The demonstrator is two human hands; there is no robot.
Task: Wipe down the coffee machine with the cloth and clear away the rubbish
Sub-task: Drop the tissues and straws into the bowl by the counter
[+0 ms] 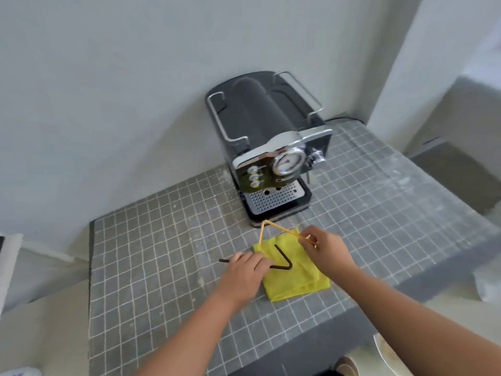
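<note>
Two bare hands work over a folded yellow cloth [295, 278] lying on a grey mosaic-tiled surface [162, 253]. The left hand [242, 275] is closed on a bent black straw [284, 260], whose long part runs sideways under the fingers and out past them to the left, while its short end angles up over the cloth. The right hand [324, 249] pinches one end of a bent yellow straw [273, 226], lifted clear of the surface; its long leg slants away to the left and its kink points forward. The cloth lies directly beneath and between the hands, touching the left one, its long side running toward the person. The coffee machine [271, 147], black with chrome trim, stands just ahead of the hands, slightly nearer the right one, its drip tray facing them. Both hands look full of rubbish, so wiping probably waits. Plain pale walls close in behind.
</note>
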